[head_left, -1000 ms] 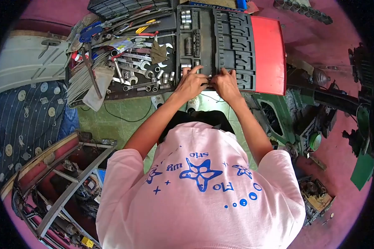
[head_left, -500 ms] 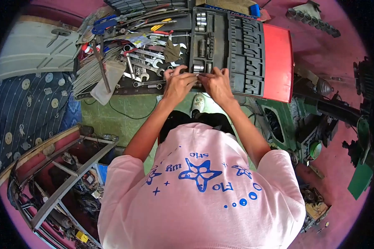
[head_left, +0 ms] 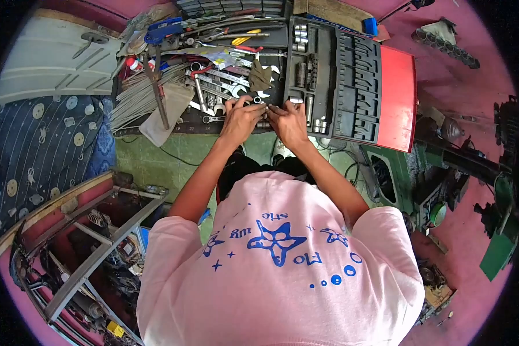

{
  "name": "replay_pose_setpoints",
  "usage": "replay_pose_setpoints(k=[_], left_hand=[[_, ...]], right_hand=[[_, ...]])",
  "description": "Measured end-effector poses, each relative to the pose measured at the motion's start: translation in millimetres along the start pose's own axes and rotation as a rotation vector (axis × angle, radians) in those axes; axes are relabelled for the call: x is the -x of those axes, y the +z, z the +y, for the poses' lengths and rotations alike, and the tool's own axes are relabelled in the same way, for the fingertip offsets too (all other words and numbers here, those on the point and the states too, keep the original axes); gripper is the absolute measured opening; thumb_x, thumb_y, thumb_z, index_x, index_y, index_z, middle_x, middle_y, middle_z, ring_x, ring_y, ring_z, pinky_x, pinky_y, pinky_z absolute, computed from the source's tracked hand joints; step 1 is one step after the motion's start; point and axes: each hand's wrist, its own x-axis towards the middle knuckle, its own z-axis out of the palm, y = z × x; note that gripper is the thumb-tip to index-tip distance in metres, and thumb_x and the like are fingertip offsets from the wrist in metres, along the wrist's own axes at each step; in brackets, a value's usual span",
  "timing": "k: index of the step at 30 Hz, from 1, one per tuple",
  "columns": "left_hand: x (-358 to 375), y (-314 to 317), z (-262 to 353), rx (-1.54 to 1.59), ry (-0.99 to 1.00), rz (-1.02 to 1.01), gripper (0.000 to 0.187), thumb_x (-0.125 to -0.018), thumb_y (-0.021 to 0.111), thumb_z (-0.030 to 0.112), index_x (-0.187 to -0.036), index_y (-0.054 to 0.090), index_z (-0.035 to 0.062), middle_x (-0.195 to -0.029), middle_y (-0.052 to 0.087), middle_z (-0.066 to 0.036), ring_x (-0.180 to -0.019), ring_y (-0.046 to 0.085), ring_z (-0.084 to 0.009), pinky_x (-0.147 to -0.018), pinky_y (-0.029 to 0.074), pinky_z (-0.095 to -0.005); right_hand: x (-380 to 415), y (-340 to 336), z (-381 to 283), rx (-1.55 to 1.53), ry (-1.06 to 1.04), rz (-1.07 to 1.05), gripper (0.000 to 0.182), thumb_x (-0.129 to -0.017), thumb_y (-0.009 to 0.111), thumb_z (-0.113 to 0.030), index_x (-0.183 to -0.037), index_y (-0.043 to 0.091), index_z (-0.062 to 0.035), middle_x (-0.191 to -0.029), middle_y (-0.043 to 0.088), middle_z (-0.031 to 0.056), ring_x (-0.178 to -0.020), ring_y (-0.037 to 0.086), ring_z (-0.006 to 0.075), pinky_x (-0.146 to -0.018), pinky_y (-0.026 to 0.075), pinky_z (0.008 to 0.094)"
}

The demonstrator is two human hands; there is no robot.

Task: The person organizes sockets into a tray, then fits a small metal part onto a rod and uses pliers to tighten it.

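My left hand (head_left: 242, 120) is closed at the front edge of the workbench, its fingertips curled together beside a cluster of wrenches (head_left: 210, 109). Close to it, my right hand (head_left: 290, 122) is also closed, over the left edge of the black socket case (head_left: 340, 132). The fingertips of both hands nearly meet around something small that I cannot make out. Just above them shows a small ring-shaped metal piece (head_left: 258, 100). Chrome sockets (head_left: 320, 126) sit in the case to the right of my right hand, and more sockets (head_left: 300, 34) line its far end.
Thin metal rods (head_left: 150, 98) and a cloudy plastic pouch (head_left: 167, 115) lie at the bench's left. A brown rag (head_left: 260, 75) rests among the tools. The case's red lid (head_left: 397, 98) extends right. A metal frame (head_left: 98, 254) stands at lower left, green machinery (head_left: 392, 173) at right.
Both hands have moved left relative to the socket case, uncovering chrome sockets near its front edge. The bench has shifted slightly right and down in view.
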Motion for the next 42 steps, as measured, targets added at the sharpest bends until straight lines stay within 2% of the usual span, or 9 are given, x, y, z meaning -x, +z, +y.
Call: replay_pose_setpoints(k=[6,11,15,17,23,27,30,33,42], left_hand=[[-3.2,-1.3,-10.1,0.047,0.018,-0.117,0.032,-0.079,0.079,0.016,-0.110,0.080,0.0143,-0.123,0.074,0.005,-0.121,0.056,-0.0227,-0.101,0.034,-0.0464],[-12.2,3.4,-12.7,0.107,0.025,-0.125,0.030,-0.074,0.083,0.015,-0.104,0.078,0.0126,-0.119,0.075,0.004,-0.122,0.055,-0.0219,-0.097,0.032,-0.0479],[-13.6,4.8,-9.7,0.136,0.006,-0.130,0.028,-0.072,0.084,0.015,-0.099,0.077,0.0120,-0.114,0.075,0.004,-0.121,0.056,-0.0216,-0.095,0.031,-0.0485],[-15.3,13.2,-6.2,0.172,0.009,-0.037,0.030,-0.070,0.086,0.016,-0.098,0.077,0.0123,-0.112,0.075,0.004,-0.120,0.056,-0.0219,-0.095,0.030,-0.0486],[-48.6,11.1,22.8,0.185,0.073,0.027,0.026,-0.072,0.083,0.016,-0.097,0.076,0.0130,-0.113,0.075,0.005,-0.121,0.056,-0.0221,-0.096,0.029,-0.0485],[-77.3,27.5,45.0,0.186,0.127,0.005,0.021,-0.071,0.084,0.015,-0.091,0.077,0.0124,-0.110,0.076,0.006,-0.118,0.059,-0.0208,-0.096,0.029,-0.0439],[-91.7,48.1,59.6,0.244,0.174,-0.035,0.022,-0.075,0.084,0.020,-0.094,0.077,0.0132,-0.113,0.074,0.005,-0.118,0.056,-0.0199,-0.095,0.029,-0.0517],[-98.2,66.3,78.1,0.249,0.145,-0.034,0.022,-0.071,0.086,0.017,-0.090,0.077,0.0112,-0.110,0.075,0.004,-0.115,0.058,-0.0207,-0.095,0.029,-0.0462],[-92.2,96.3,91.6,0.204,0.119,-0.137,0.021,-0.072,0.086,0.019,-0.090,0.078,0.0118,-0.107,0.074,0.004,-0.112,0.056,-0.0207,-0.095,0.030,-0.0461]], right_hand=[[-1.1,-3.0,-0.8,-0.018,0.000,-0.035,0.027,-0.089,0.071,-0.027,-0.113,0.077,-0.0165,-0.121,0.075,-0.0006,-0.106,0.058,0.0228,-0.090,0.039,0.0475],[-4.3,-6.6,3.8,-0.152,0.073,-0.109,0.029,-0.079,0.078,-0.023,-0.107,0.079,-0.0157,-0.121,0.074,0.0010,-0.105,0.058,0.0239,-0.093,0.039,0.0472],[-1.0,-6.0,11.7,-0.248,0.117,-0.092,0.036,-0.074,0.080,-0.020,-0.110,0.080,-0.0159,-0.123,0.074,0.0011,-0.104,0.057,0.0235,-0.093,0.038,0.0454],[2.4,-14.1,19.0,-0.345,0.110,-0.070,0.039,-0.073,0.081,-0.019,-0.112,0.080,-0.0165,-0.125,0.073,-0.0004,-0.102,0.057,0.0232,-0.093,0.039,0.0437],[6.6,-50.1,48.4,-0.308,0.113,0.036,0.039,-0.074,0.084,-0.019,-0.113,0.080,-0.0164,-0.124,0.074,-0.0022,-0.101,0.059,0.0213,-0.092,0.040,0.0413],[17.8,-65.3,82.1,-0.315,0.148,0.053,0.036,-0.073,0.084,-0.017,-0.109,0.081,-0.0154,-0.119,0.076,-0.0014,-0.098,0.059,0.0221,-0.091,0.040,0.0413],[28.2,-72.9,106.7,-0.264,0.172,-0.003,0.039,-0.070,0.085,-0.014,-0.109,0.081,-0.0148,-0.120,0.076,-0.0022,-0.097,0.058,0.0225,-0.090,0.040,0.0398],[39.7,-73.1,124.7,-0.271,0.211,-0.037,0.040,-0.070,0.085,-0.014,-0.110,0.081,-0.0153,-0.121,0.075,-0.0022,-0.099,0.058,0.0218,-0.089,0.040,0.0400],[52.8,-78.1,137.8,-0.160,0.162,-0.181,0.034,-0.072,0.081,-0.007,-0.106,0.079,-0.0143,-0.113,0.076,-0.0019,-0.103,0.059,0.0239,-0.089,0.040,0.0433]])
